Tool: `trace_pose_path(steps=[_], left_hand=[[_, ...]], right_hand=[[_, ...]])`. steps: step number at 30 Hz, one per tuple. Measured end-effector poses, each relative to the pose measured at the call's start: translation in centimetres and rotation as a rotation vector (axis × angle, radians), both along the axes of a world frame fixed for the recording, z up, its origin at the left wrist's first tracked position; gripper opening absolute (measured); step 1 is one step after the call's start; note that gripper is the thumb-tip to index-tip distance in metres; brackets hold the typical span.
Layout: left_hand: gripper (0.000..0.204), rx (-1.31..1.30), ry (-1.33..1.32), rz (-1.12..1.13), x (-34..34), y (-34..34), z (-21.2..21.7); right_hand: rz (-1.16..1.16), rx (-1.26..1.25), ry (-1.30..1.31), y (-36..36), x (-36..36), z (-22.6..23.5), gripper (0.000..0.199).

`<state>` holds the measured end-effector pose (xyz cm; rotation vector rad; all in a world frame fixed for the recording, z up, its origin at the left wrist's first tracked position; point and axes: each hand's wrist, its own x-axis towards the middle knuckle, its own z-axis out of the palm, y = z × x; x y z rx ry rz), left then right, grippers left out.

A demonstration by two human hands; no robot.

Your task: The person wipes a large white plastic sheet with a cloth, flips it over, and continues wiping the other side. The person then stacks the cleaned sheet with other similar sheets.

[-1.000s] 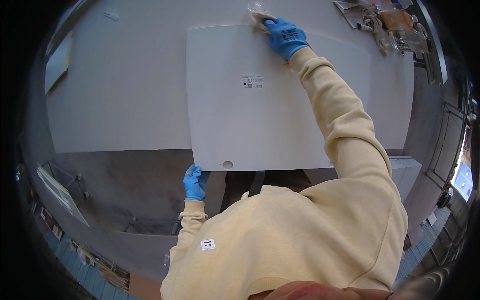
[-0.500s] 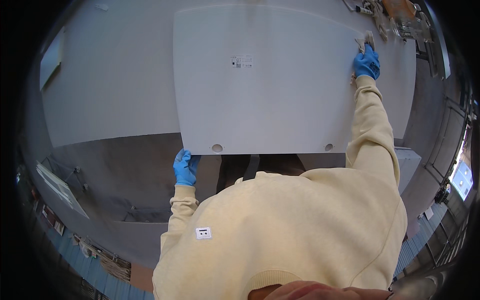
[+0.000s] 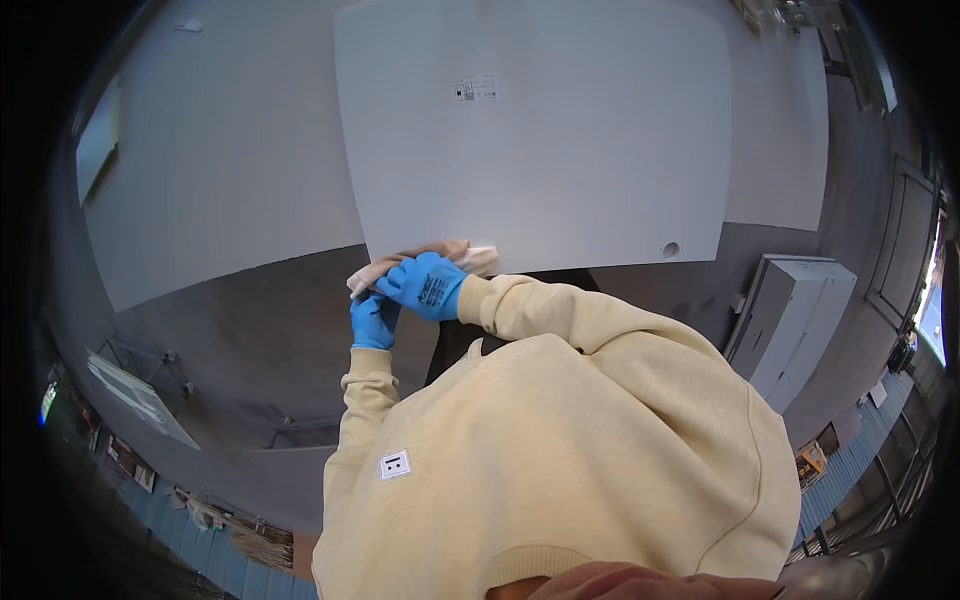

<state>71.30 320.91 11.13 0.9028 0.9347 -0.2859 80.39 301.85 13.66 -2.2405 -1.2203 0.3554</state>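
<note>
A large white panel [image 3: 540,140] lies flat before me, with a printed label [image 3: 475,88] on it and a round hole [image 3: 671,249] by its near right corner. My right hand [image 3: 424,284], in a blue glove, is closed on a crumpled pale pink rag [image 3: 420,253], which rests along the panel's near left edge. Just below it, my left hand [image 3: 374,321], also blue-gloved, is curled at the panel's near left corner. The rag and my right hand cover its fingertips and that corner.
The panel rests on a wide pale table surface [image 3: 220,190]. To the right on the floor stands a white box-like unit [image 3: 800,320]. A flat white piece [image 3: 145,400] leans at lower left. Assorted items [image 3: 790,12] sit at the far right edge.
My right hand has swept with the rag from the panel's far right edge to its near left corner, beside my left hand. The left hand has stayed at that corner.
</note>
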Motion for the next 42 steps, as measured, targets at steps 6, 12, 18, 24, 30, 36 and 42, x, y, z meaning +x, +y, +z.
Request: trace_pose_path(steps=[6,12,18,24,30,36,42], left_hand=[[0.033,0.055,0.102,-0.057,1.0,-0.1,0.7],[0.037,0.082,0.093,-0.067,0.8,0.1,0.0],[0.039,0.051,0.065,-0.071,1.5,-0.4,0.2],[0.036,0.104,0.077,-0.083,1.5,-0.2,0.1],[0.039,0.13,0.067,-0.104,1.0,0.1,-0.4],[0.04,0.127,0.069,-0.12,1.9,-0.6,0.4],[0.033,0.095,0.055,-0.06,0.9,0.2,-0.7]], right_hand=[[-0.601,-0.101,-0.245,-12.2,5.5,-1.0,0.037],[-1.323,-0.43,-0.264,-34.1,12.7,-0.6,0.047],[-1.276,-0.098,-0.14,-26.0,10.4,0.5,0.054],[-0.673,-0.237,0.097,-10.7,3.4,1.2,0.054],[-0.909,-0.323,-0.021,-19.2,7.6,-0.3,0.062],[-1.242,-0.293,-0.23,-23.5,11.9,-2.4,0.057],[-0.363,-0.293,0.034,-1.5,2.0,0.5,0.054]])
